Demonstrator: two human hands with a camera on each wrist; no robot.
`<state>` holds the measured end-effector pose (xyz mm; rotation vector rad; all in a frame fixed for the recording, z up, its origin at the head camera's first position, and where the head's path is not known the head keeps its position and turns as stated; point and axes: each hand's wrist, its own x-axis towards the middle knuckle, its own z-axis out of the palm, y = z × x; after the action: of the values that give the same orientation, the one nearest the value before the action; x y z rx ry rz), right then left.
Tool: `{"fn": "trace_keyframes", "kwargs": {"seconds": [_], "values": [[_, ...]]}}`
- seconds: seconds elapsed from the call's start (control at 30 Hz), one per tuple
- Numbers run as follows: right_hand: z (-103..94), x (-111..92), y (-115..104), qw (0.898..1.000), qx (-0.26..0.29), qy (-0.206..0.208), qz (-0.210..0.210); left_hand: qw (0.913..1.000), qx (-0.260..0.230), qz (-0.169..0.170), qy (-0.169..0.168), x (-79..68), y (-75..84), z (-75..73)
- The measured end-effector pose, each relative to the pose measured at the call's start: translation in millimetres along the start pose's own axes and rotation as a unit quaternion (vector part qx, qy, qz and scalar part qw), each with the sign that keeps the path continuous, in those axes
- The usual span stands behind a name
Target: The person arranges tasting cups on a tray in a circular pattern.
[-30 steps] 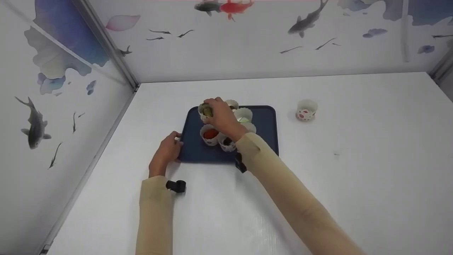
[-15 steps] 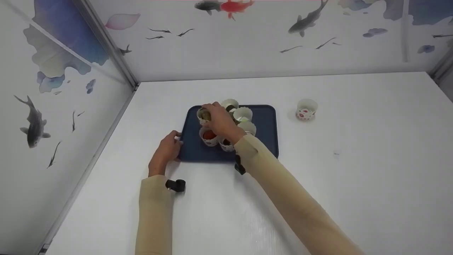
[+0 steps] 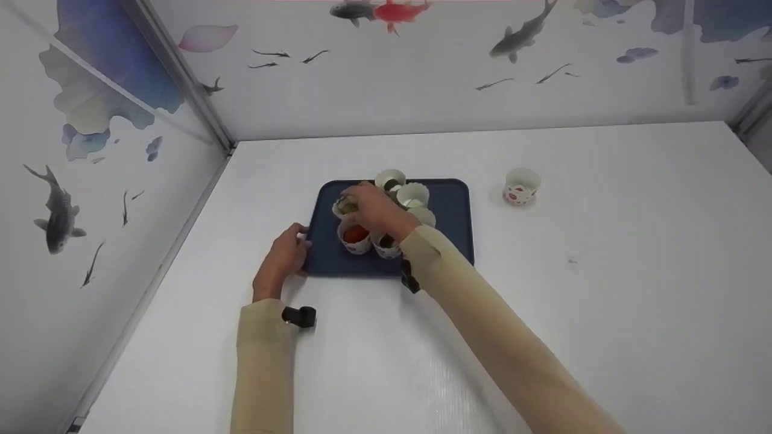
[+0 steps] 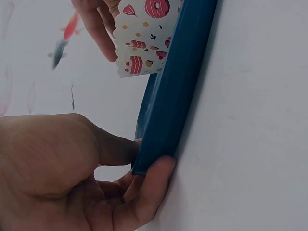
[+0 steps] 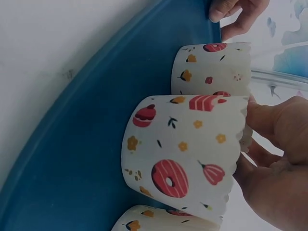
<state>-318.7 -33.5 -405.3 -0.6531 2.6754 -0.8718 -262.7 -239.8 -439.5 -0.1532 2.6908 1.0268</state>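
Note:
On the white table lies a dark blue tray [image 3: 325,260] bearing several paper cups printed with cakes and doughnuts. My left hand [image 3: 286,255] pinches the tray's left rim, thumb on top and fingers underneath, as the left wrist view shows. At the tray's back left my right hand [image 3: 379,210] grips a paper cup with greenish contents [image 3: 344,208] by its rim. Just nearer stands a cup with orange-red contents [image 3: 355,236], close to that cup. Beside it is a cup with dark contents [image 3: 386,247]. In the right wrist view a printed cup [image 5: 180,149] partly hides the fingers.
Behind and right of my right hand are a cup with something dark [image 3: 390,181], a cup with pale green contents [image 3: 414,196] and another pale cup [image 3: 424,217]. A lone paper cup [image 3: 522,187] stands off the tray, to the right. Painted walls border the table.
My right hand has brought the cup with greenish contents down and slightly towards me. The orange-red cup has shifted a little nearer. My left hand stays on the tray's rim.

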Motion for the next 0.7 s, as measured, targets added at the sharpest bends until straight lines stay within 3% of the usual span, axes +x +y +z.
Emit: {"fn": "trace_keyframes", "kwargs": {"seconds": [0.47,0.7], "values": [[-4.1,-3.5,5.3,0.999,0.04,-0.01,0.009,0.9999,0.008,-0.011,-0.002,-0.2,-1.2,0.5],[-12.5,-8.9,7.0,0.991,0.123,0.056,-0.014,0.9998,0.02,-0.01,-0.001,0.5,-0.1,0.1]]}}
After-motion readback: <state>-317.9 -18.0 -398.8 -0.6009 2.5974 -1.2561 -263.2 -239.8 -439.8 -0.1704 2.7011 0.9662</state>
